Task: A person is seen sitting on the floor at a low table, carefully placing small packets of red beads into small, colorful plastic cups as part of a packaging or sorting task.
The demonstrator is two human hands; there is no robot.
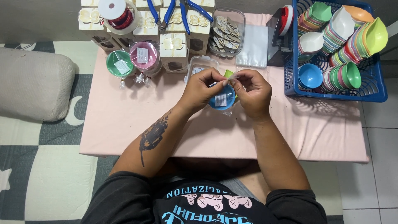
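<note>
A small blue bowl (222, 101) wrapped in clear plastic, with a white label on it, sits between my two hands above the pink table (124, 124). My left hand (202, 88) grips its left side and pinches the wrap at the top. My right hand (251, 92) holds the right side, its fingertips meeting the left ones at the gathered plastic. A bit of green shows behind the fingers.
Wrapped green (120, 64) and pink (144, 56) bowls lie at the back left beside small cream boxes (174, 45). A ribbon spool (118, 14), blue pliers (168, 12), a clear tub of tags (226, 31), plastic bags (253, 45) and a blue basket of coloured bowls (373, 93) stand behind. A grey cushion (33, 83) lies left.
</note>
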